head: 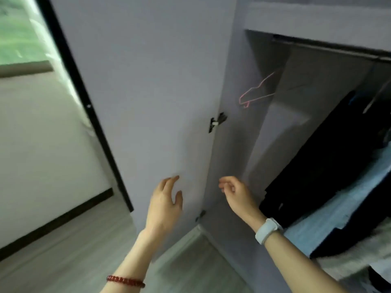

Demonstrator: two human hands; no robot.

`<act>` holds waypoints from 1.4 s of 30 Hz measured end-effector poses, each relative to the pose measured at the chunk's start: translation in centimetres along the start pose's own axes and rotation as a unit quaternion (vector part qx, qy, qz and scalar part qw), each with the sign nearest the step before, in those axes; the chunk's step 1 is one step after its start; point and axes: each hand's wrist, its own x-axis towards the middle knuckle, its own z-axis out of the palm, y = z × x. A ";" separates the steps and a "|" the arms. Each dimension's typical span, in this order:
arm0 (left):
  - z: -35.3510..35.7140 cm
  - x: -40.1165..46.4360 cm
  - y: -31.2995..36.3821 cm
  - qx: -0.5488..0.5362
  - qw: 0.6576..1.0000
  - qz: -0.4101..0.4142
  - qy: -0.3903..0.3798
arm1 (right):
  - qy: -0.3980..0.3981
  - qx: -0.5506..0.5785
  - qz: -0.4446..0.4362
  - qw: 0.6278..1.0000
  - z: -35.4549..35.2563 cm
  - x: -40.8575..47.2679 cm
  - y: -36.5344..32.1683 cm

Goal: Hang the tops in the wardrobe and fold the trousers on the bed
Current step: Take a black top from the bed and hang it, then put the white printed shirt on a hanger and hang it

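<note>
Your left hand (166,203) is raised before the open wardrobe door (148,92), fingers spread and loosely bent, holding nothing; whether the fingertips touch the panel cannot be told. A red bead bracelet (125,281) circles that wrist. Your right hand (233,190), at 3 o'clock of the left and a little apart from it, is also empty, its fingers lightly curled toward the thumb in front of the wardrobe's (237,144) side wall. A white wristband (267,230) sits on that wrist.

At 12 o'clock of the right hand, a black hinge (216,122) joins door to frame. Above it, at 1 o'clock, a bare pink hanger (257,92) hangs inside the cabinet below the dark rail (330,48). At 3 o'clock of the right hand, dark garments (317,166) hang in the wardrobe, with a light blue one (330,210) just beside them; the blur hides which are tops.

At 9 o'clock of the left hand lie the door's black edge (99,127), a white wall (42,155) and grey floor (63,250); a window (19,34) shows at 10 o'clock.
</note>
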 end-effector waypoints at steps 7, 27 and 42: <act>-8.7 -18.7 -8.9 0.043 0.934 -0.321 0.153 | -0.334 -0.024 -0.034 0.942 15.1 -7.4 0.7; -31.5 -59.6 -19.4 0.071 0.671 -0.640 0.367 | -0.697 -0.127 -0.269 0.652 45.3 -44.3 -15.5; -44.5 -67.9 -42.4 0.165 0.678 -0.693 0.181 | -0.671 -0.205 -0.216 0.679 61.8 -54.5 -19.2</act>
